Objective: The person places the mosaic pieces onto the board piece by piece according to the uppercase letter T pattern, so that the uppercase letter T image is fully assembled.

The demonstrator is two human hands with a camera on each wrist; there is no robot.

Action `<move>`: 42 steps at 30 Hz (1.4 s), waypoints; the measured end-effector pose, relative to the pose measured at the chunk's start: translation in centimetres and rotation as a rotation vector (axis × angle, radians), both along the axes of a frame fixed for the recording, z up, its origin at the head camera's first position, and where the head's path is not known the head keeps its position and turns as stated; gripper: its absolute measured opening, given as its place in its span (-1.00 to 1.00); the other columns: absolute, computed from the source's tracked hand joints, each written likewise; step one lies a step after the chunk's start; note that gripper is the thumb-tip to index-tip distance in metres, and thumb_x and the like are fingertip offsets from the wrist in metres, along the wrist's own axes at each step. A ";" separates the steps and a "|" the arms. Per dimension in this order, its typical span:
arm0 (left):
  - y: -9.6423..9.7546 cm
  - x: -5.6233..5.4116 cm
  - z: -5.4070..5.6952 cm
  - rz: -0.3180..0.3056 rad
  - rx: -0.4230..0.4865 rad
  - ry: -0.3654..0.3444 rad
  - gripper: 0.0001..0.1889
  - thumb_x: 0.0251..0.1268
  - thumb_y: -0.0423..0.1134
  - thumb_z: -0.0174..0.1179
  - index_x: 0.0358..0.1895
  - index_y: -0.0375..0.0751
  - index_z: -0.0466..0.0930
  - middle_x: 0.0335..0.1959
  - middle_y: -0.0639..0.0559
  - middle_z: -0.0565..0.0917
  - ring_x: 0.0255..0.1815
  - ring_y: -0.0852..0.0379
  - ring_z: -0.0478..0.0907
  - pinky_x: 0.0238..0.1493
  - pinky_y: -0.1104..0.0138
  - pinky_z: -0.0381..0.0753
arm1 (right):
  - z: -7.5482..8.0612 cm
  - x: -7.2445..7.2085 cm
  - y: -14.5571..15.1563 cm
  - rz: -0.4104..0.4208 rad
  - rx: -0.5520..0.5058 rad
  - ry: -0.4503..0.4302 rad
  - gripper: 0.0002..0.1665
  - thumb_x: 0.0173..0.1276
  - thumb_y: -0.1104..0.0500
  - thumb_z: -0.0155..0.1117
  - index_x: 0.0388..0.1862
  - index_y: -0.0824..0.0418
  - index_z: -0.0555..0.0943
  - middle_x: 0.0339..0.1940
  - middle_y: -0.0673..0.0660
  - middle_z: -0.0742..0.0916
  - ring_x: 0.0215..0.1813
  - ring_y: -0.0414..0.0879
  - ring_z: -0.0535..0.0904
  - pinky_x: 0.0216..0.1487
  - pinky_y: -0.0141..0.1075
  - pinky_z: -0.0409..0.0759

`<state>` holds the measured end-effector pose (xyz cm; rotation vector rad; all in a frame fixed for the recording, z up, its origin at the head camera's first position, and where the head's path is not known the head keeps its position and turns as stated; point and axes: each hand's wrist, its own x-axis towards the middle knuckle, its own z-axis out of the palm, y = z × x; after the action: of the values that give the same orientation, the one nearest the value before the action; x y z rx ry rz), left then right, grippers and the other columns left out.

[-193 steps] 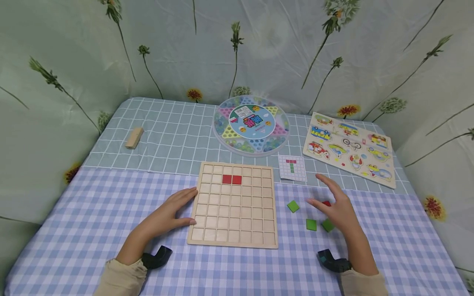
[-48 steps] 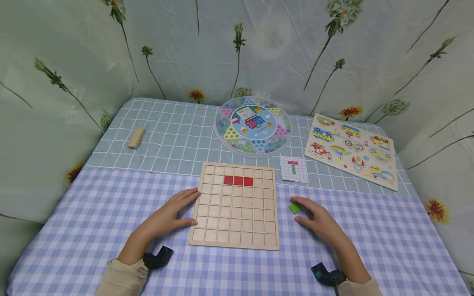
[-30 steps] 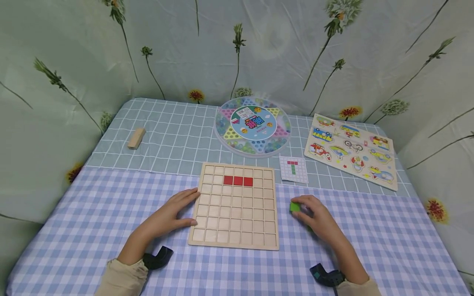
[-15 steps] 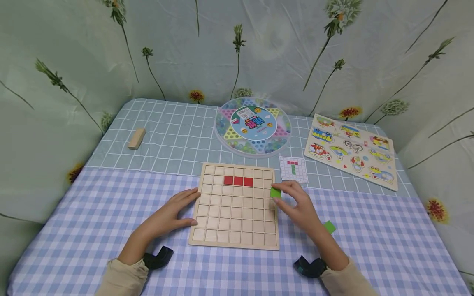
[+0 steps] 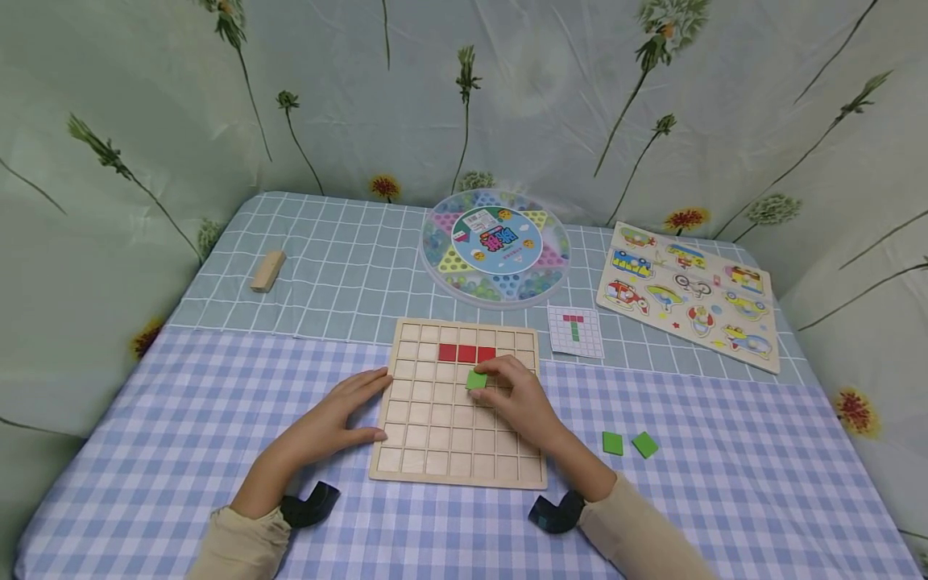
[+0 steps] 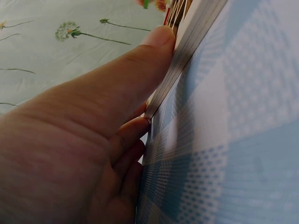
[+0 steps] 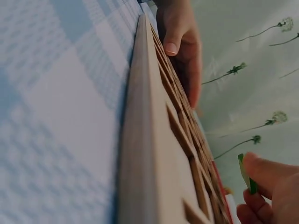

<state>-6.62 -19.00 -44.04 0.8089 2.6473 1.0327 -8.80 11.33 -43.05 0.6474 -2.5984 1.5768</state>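
1. My right hand (image 5: 518, 400) pinches a thin, flat green square (image 5: 475, 379) between thumb and fingers, above the pale wooden board (image 5: 457, 441) with its grooved grid, near three red squares (image 5: 467, 354).
2. My left hand (image 5: 333, 415), fingers loosely spread, rests against the board's left edge.
3. The surface (image 5: 732, 467) is blue-checked nearer me, grey-green farther off; creased dandelion-print fabric (image 5: 536, 105) hangs behind.

Lying on gridded cloth (image 5: 341, 262): wooden block (image 5: 267, 271) left, round game case (image 5: 496, 248) midway, picture puzzle (image 5: 689, 296) right; hanging behind, flowered backdrop (image 5: 536, 105).
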 end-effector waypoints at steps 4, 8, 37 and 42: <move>0.0 0.0 0.0 -0.002 0.002 0.004 -0.17 0.03 0.10 0.24 0.34 -0.20 0.16 0.35 -0.08 0.14 0.34 -0.08 0.00 0.24 0.00 0.06 | -0.6 -0.4 -0.4 -0.009 0.041 -0.022 -0.70 0.07 0.19 0.38 -0.17 0.14 0.61 -0.21 -0.05 0.57 -0.18 -0.20 0.44 -0.13 -0.31 0.46; 0.0 0.0 0.0 -0.004 0.002 0.010 -0.18 0.03 0.09 0.24 0.34 -0.21 0.16 0.35 -0.09 0.15 0.34 -0.08 0.01 0.24 0.00 0.06 | -0.9 -0.9 -0.6 -0.011 0.097 0.007 -0.70 0.08 0.17 0.37 -0.16 0.15 0.62 -0.23 -0.05 0.57 -0.19 -0.22 0.43 -0.15 -0.29 0.45; 0.1 0.0 0.0 0.001 -0.001 0.006 -0.17 0.02 0.10 0.24 0.34 -0.20 0.16 0.35 -0.09 0.15 0.34 -0.08 0.01 0.23 0.00 0.07 | 0.1 -1.0 -0.6 0.008 0.230 -0.081 -0.53 0.14 0.10 0.32 0.07 0.08 0.55 -0.08 -0.02 0.50 -0.14 -0.14 0.38 -0.15 -0.22 0.37; 0.1 0.0 0.1 0.005 -0.005 0.007 -0.17 0.01 0.09 0.25 0.34 -0.21 0.17 0.34 -0.10 0.16 0.34 -0.09 0.01 0.24 0.00 0.06 | 1.3 -0.5 1.5 0.090 0.142 -0.085 -0.41 0.17 0.09 0.31 0.20 0.15 0.43 0.13 0.05 0.43 0.03 -0.05 0.39 -0.04 -0.13 0.43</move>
<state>-6.62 -18.89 -43.98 0.8069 2.6584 1.0257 -9.30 12.80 -41.75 0.7324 -2.8019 1.4847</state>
